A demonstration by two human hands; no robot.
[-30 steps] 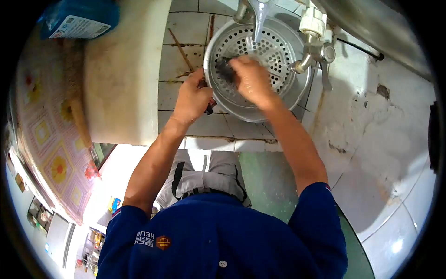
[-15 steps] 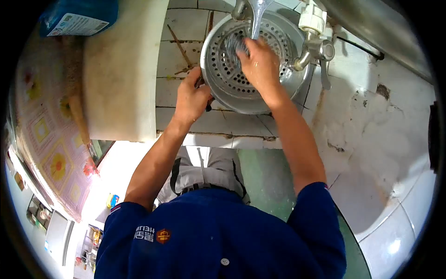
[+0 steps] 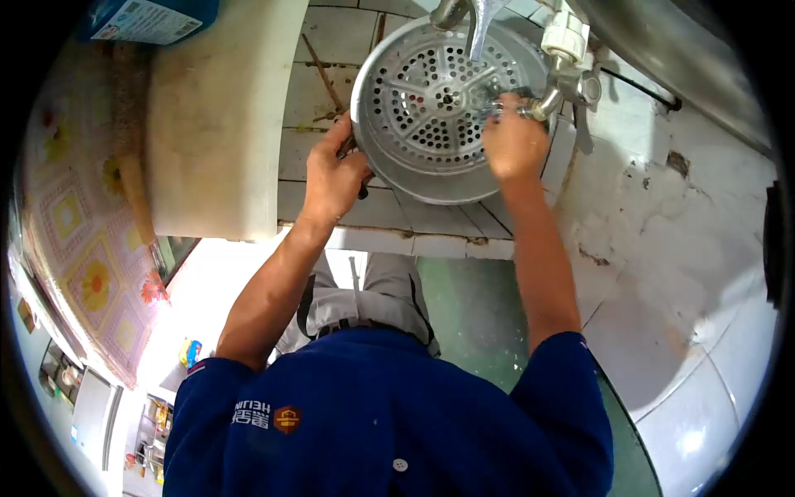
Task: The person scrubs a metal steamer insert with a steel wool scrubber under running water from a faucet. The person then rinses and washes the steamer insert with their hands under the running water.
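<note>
A round metal steamer pan (image 3: 397, 178) with a perforated bottom sits on the tiled counter under the tap. My left hand (image 3: 333, 172) is closed around a dark handle at the pan's left side. Inside the pan, at its right side, my right hand (image 3: 515, 142) is closed on a metallic scouring pad (image 3: 494, 106), which is partly hidden and blurred. The tap spout (image 3: 479, 33) hangs over the pan's back part.
A second tap (image 3: 571, 87) with a white fitting stands close to the pan's right rim. On the left are a pale board (image 3: 219, 124) and a blue bottle (image 3: 157, 21). Thin brown sticks (image 3: 323, 73) lie on the tiles.
My right hand has moved with the pad from the pan's left part, across the back, to its right side. My left hand still holds the handle; the pan has shifted slightly left.
</note>
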